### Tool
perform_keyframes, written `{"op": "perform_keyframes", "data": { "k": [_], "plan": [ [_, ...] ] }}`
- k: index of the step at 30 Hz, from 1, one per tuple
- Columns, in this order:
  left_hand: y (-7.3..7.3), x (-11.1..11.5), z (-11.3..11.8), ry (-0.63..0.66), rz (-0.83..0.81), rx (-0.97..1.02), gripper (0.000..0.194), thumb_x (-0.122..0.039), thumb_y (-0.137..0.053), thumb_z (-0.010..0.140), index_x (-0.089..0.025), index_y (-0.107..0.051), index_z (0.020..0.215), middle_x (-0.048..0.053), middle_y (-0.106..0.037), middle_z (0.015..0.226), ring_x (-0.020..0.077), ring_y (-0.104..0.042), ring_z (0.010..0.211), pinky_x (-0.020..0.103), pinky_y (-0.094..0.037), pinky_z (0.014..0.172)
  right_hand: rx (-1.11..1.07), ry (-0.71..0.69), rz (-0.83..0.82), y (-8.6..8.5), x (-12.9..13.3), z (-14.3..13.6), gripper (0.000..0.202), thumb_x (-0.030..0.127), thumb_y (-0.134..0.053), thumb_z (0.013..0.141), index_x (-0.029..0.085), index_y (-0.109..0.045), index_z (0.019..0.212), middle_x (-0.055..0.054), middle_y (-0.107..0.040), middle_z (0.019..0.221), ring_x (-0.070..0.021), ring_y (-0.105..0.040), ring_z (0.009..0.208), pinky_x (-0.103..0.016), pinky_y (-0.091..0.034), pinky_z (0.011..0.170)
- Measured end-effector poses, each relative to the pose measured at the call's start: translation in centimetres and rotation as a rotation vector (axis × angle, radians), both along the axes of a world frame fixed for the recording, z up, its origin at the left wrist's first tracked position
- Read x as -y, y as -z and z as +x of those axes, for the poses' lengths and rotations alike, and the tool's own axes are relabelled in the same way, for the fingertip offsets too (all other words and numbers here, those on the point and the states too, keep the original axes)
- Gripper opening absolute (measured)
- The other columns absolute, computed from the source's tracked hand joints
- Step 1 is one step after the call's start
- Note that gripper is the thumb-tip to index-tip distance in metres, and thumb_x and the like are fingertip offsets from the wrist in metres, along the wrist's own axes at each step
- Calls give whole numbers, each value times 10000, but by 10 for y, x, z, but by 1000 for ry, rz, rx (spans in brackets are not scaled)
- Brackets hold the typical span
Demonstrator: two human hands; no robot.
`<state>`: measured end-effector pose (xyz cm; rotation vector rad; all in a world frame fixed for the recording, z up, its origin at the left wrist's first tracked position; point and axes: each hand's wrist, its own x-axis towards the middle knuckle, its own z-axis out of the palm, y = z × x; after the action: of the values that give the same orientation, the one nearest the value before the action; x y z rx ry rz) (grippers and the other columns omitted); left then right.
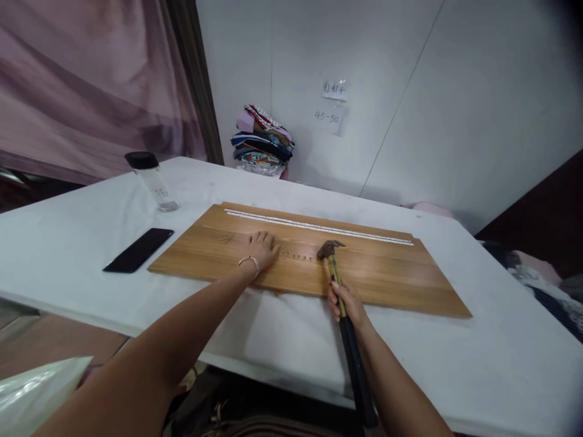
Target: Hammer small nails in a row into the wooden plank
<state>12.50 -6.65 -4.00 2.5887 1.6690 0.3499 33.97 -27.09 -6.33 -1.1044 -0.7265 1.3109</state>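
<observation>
A wooden board (387,273) lies flat across the table in front of me. My left hand (263,250) rests on it, palm down with fingers stretched out. To that hand's right, a short row of several nails (298,257) stands up from the wood. My right hand (345,301) grips a claw hammer (332,267) partway up its yellow and black handle. The hammer's head is at the right end of the nail row; whether it touches a nail I cannot tell. A small pile of loose nails (226,239) lies on the board left of my left hand.
Along the board's far side runs a white measuring tape (319,227). A black phone (139,250) and a clear bottle with a black lid (155,185) are on the white table (68,233) at left. Folded clothes (263,142) are stacked by the wall.
</observation>
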Motion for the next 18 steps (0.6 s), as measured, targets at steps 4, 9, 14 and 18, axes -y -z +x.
{"op": "perform_keyframes", "data": {
  "k": [4, 9, 14, 18],
  "plan": [
    [-1, 1, 0, -8, -3, -2, 396, -410, -402, 991, -205, -666, 1201, 124, -612, 1403, 287, -491, 1344, 444, -351, 1127, -13, 7, 6, 4, -2, 0, 472, 600, -764, 748, 228, -498, 864, 120, -497, 535, -49, -361, 291, -177, -312, 251],
    [-4, 2, 0, -12, -19, -16, 395, -409, -407, 990, -215, -662, 1222, 120, -609, 1413, 284, -493, 1349, 443, -343, 1138, -24, -1, -5, 5, -2, -1, 497, 610, -782, 717, 231, -495, 862, 117, -496, 530, -53, -368, 291, -174, -318, 245],
    [-4, 1, -1, -14, -29, 13, 402, -411, -418, 983, -218, -667, 1232, 127, -591, 1445, 292, -478, 1370, 460, -328, 1152, -13, 17, -7, 1, -1, -1, 493, 627, -784, 708, 240, -508, 836, 102, -504, 525, -59, -369, 287, -182, -318, 248],
    [-5, 2, -1, -16, -25, 13, 399, -408, -418, 981, -224, -670, 1230, 123, -592, 1448, 287, -475, 1374, 452, -339, 1141, 8, 22, -16, 2, -2, 0, 474, 623, -775, 718, 244, -516, 840, 92, -508, 521, -64, -370, 286, -181, -311, 246]
  ]
}}
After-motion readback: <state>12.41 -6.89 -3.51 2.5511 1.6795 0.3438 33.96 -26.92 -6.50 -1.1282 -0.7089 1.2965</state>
